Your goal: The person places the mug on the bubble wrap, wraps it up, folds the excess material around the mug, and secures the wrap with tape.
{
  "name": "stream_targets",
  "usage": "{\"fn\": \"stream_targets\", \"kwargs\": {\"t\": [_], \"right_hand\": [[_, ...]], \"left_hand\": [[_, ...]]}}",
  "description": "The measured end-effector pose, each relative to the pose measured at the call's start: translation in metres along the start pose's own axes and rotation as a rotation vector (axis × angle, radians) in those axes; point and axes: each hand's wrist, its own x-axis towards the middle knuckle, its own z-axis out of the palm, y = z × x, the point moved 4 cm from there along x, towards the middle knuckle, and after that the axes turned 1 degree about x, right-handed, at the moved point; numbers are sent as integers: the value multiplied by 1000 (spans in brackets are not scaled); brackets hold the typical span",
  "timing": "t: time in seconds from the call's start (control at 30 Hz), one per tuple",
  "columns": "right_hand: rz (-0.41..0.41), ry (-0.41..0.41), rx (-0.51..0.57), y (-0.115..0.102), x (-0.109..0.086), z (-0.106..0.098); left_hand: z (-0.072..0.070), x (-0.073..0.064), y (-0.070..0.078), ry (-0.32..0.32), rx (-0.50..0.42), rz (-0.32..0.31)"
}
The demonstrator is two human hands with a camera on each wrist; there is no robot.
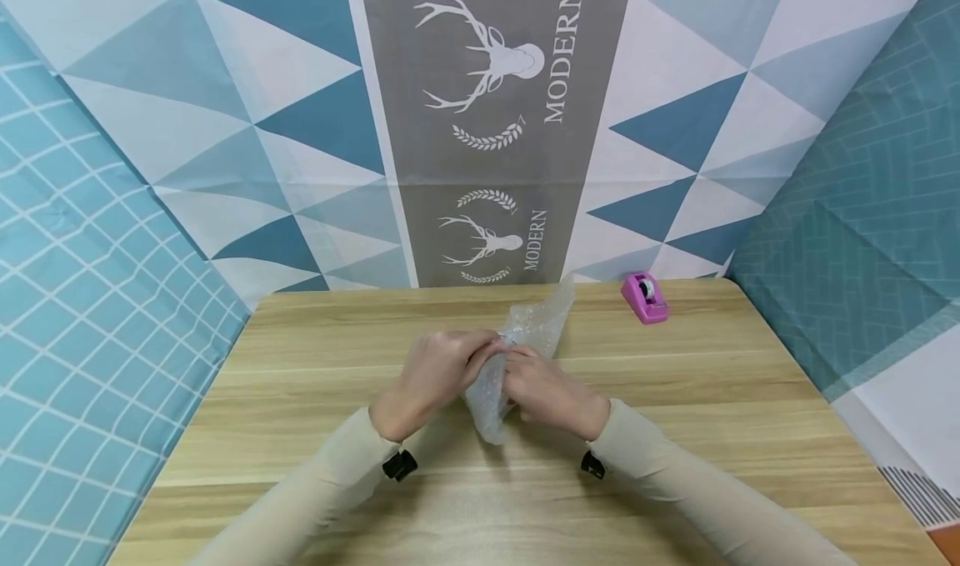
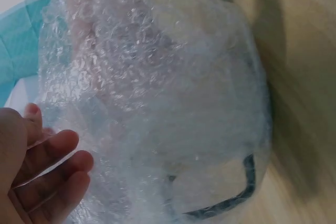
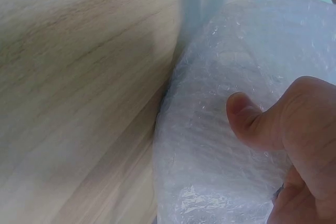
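1. a patterned wall cloth (image 1: pixel 307 74) of blue, grey and white triangles, with white deer heads and the word "modern" on a grey band, rises behind the scene we view.
2. below it we see a light wood-grain table (image 1: pixel 322 341), its far edge running along the foot of the cloth.
3. two pale long sleeves (image 1: pixel 315 483) reach in from the near side, and we see them slant toward each other over the tabletop.
4. a piece of clear bubble wrap (image 1: pixel 540 320) stands upright and crumpled near the middle of the table, between the hands; from the left wrist we make out a dark bent strip (image 2: pixel 250 177) at its lower part, though we cannot tell what it is.
5. the left hand (image 1: pixel 442 366) pinches the wrap's upper part, its fingers curled, close beside the other hand.
6. the right hand (image 1: pixel 551 391) grips the wrap from its own side, and we see the thumb (image 3: pixel 252 124) pressed flat against the bubbles.
7. a pink tape dispenser (image 1: pixel 645 299) rests at the table's far right, well apart from both hands.
8. smallest in our view, a black device (image 1: pixel 400 465) sits at each wrist.
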Motion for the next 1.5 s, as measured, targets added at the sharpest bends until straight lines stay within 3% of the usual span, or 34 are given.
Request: {"fn": "stream_targets", "kwargs": {"t": [0.2, 0.37, 0.53, 0.73, 0.93, 1.13, 1.5], "right_hand": [[14, -20, 2, 0, 0, 1], [14, 3, 47, 0, -2, 1], [12, 54, 93, 1, -3, 1], [0, 88, 102, 1, -4, -1], [-27, 82, 79, 0, -3, 0], [-27, 75, 58, 0, -2, 0], [-47, 83, 8, 1, -2, 0]], "left_hand": [[3, -10, 3, 2, -71, 27], [9, -28, 5, -27, -149, -12], [11, -43, 5, -12, -143, -39], [13, -54, 5, 7, -125, 20], [14, -59, 2, 31, -160, 55], [15, -59, 0, 23, -136, 46], [20, -64, -2, 35, -63, 110]]}}
